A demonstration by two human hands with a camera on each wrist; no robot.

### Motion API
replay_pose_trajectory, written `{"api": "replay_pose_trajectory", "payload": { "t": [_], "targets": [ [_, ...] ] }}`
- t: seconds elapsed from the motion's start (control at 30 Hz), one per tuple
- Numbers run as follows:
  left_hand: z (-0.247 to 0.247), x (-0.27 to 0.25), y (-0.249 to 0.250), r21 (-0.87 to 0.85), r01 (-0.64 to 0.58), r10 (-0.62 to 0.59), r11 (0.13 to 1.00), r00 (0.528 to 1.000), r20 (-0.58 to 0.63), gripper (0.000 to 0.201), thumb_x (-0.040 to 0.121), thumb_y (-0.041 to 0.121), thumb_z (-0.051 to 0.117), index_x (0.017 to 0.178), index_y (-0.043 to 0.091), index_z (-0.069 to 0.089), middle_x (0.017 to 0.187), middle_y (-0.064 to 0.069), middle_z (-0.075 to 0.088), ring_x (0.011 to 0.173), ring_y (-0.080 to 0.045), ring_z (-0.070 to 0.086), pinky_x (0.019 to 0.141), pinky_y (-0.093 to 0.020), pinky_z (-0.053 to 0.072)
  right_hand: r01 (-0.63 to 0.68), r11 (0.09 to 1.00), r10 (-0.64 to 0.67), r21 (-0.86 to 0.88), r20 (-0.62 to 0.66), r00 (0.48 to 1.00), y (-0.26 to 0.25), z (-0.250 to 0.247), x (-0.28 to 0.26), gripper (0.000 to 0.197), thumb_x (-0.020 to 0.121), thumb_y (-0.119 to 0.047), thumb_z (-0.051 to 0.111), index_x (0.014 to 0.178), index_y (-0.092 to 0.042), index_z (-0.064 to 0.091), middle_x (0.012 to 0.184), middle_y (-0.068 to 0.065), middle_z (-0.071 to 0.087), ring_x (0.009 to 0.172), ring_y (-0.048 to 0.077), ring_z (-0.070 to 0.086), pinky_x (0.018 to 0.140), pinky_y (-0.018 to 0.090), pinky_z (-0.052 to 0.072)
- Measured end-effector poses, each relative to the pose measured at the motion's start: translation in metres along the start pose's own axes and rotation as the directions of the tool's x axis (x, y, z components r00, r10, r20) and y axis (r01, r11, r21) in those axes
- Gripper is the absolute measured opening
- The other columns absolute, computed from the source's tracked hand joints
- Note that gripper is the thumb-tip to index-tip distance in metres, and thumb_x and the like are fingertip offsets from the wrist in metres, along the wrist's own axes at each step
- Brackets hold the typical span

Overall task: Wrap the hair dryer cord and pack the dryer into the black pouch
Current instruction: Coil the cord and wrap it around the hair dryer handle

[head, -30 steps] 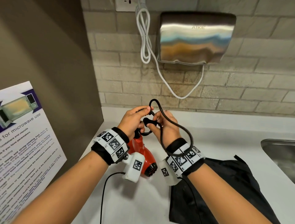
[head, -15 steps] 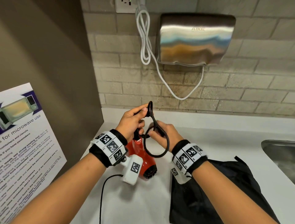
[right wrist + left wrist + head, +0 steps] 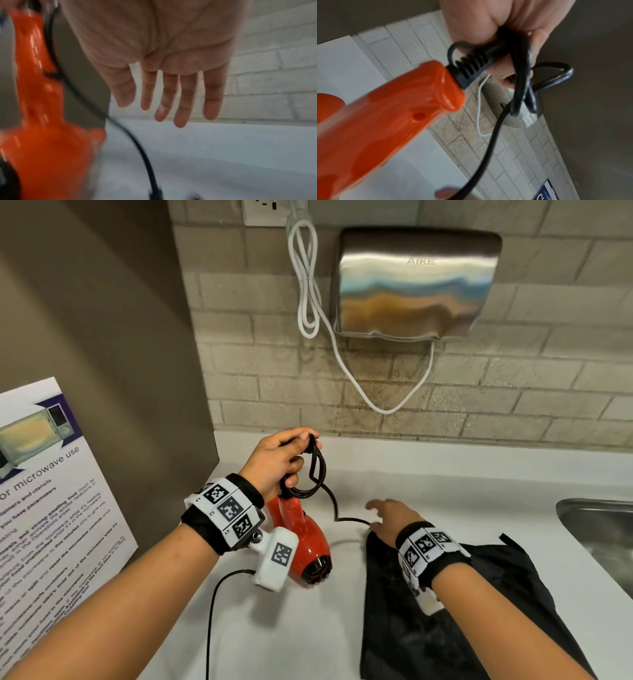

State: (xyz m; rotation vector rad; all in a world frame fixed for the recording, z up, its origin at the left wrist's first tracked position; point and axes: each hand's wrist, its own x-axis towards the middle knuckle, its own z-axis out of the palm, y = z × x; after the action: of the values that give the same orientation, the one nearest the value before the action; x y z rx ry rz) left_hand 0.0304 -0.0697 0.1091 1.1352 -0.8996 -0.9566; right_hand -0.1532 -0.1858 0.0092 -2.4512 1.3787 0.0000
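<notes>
A red hair dryer (image 3: 301, 539) hangs nozzle-down over the white counter (image 3: 445, 481), held by its black cord (image 3: 317, 474). My left hand (image 3: 281, 460) grips the coiled cord loops just above the dryer's handle (image 3: 388, 119); the left wrist view shows the cord (image 3: 520, 75) bunched in my fingers at the strain relief. The loose cord trails down across the counter toward my right hand (image 3: 387, 518). That hand hovers with fingers (image 3: 181, 105) spread straight, holding nothing, above the top edge of the black pouch (image 3: 479, 611) lying flat at the right.
A steel hand dryer (image 3: 414, 285) with a white cable (image 3: 308, 302) hangs on the brick wall behind. A microwave-use poster (image 3: 51, 508) leans at the left against a brown panel. A metal sink (image 3: 603, 535) sits at the right edge.
My right hand let go of the cord loop and dropped down and right toward the pouch. The left hand keeps the coils and the dryer.
</notes>
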Motion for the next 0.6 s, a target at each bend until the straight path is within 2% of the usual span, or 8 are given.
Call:
{"api": "replay_pose_trajectory", "payload": {
  "t": [0.1,0.2,0.27,0.33,0.37,0.47,0.53,0.6],
  "targets": [
    [0.003,0.002,-0.001,0.033,-0.014,0.014,0.999,1.0,0.015,0.019,0.095,0.013,0.043,0.089,0.015,0.061,0.083,-0.003,0.056,0.034,-0.001,0.029,0.03,-0.011,0.025,0.235,0.919,-0.246,0.317,-0.008,0.969,-0.038,-0.019,-0.014,0.044,0.09,-0.021,0.051,0.132,-0.03,0.041,0.122,0.002,0.056,0.102,0.017,0.052,0.09,0.024,0.039],
    [0.005,0.002,-0.001,0.065,-0.04,0.038,0.997,0.999,0.027,0.018,0.095,0.011,0.044,0.089,0.015,0.061,0.085,-0.006,0.052,0.034,-0.001,0.029,0.029,-0.011,0.026,0.358,0.783,-0.415,0.509,-0.002,0.91,-0.072,-0.031,-0.023,0.044,0.091,-0.01,0.047,0.133,-0.023,0.041,0.123,0.0,0.056,0.103,0.011,0.049,0.089,0.021,0.036],
    [0.004,0.002,-0.001,0.081,-0.054,0.051,0.995,0.998,0.032,0.018,0.094,0.01,0.044,0.089,0.015,0.06,0.086,-0.008,0.05,0.034,-0.001,0.03,0.029,-0.011,0.027,0.39,0.638,-0.48,0.664,-0.054,0.876,-0.081,-0.031,-0.024,0.035,0.092,-0.001,0.044,0.126,-0.009,0.049,0.109,0.0,0.061,0.094,0.004,0.055,0.088,0.017,0.041],
    [0.002,0.001,0.0,0.083,-0.051,0.048,0.995,0.998,0.032,0.017,0.094,0.011,0.044,0.09,0.016,0.06,0.087,-0.008,0.05,0.034,-0.001,0.03,0.029,-0.011,0.026,0.376,0.544,-0.489,0.75,-0.081,0.869,-0.081,-0.03,-0.021,0.023,0.093,0.002,0.04,0.11,0.004,0.055,0.081,-0.001,0.06,0.071,-0.004,0.058,0.081,0.017,0.046],
    [0.001,0.001,0.001,0.079,-0.041,0.038,0.996,0.999,0.034,0.017,0.095,0.012,0.044,0.09,0.016,0.06,0.086,-0.007,0.051,0.034,-0.001,0.028,0.029,-0.011,0.025,0.368,0.533,-0.477,0.762,-0.089,0.875,-0.08,-0.029,-0.018,0.02,0.094,0.001,0.038,0.1,0.004,0.056,0.072,-0.001,0.055,0.06,-0.003,0.058,0.076,0.019,0.047],
    [-0.001,-0.002,0.0,0.065,0.002,-0.006,0.998,0.998,0.061,0.017,0.094,0.013,0.044,0.088,0.014,0.06,0.083,-0.005,0.055,0.033,0.0,0.024,0.029,-0.011,0.02,0.334,0.605,-0.327,0.723,-0.157,0.932,-0.076,-0.031,-0.009,0.028,0.095,-0.006,0.039,0.073,-0.018,0.053,0.061,-0.003,0.044,0.044,0.006,0.048,0.059,0.024,0.042],
    [-0.001,-0.004,0.0,0.076,0.015,-0.021,0.997,0.997,0.074,0.017,0.093,0.013,0.046,0.085,0.012,0.06,0.08,-0.004,0.058,0.032,0.0,0.023,0.028,-0.011,0.018,0.323,0.698,-0.19,0.639,-0.269,0.944,-0.074,-0.039,-0.005,0.031,0.093,-0.008,0.043,0.068,-0.022,0.053,0.059,-0.003,0.044,0.048,0.01,0.041,0.052,0.017,0.037],
    [0.001,-0.005,0.0,0.089,0.019,-0.023,0.996,0.999,0.048,0.012,0.09,0.012,0.052,0.082,0.01,0.06,0.078,-0.005,0.058,0.032,0.0,0.024,0.029,-0.01,0.017,0.329,0.742,-0.095,0.585,-0.395,0.914,-0.074,-0.051,-0.003,0.024,0.091,-0.006,0.045,0.073,-0.012,0.06,0.069,0.003,0.054,0.06,0.015,0.044,0.048,0.007,0.033]
  ]
}}
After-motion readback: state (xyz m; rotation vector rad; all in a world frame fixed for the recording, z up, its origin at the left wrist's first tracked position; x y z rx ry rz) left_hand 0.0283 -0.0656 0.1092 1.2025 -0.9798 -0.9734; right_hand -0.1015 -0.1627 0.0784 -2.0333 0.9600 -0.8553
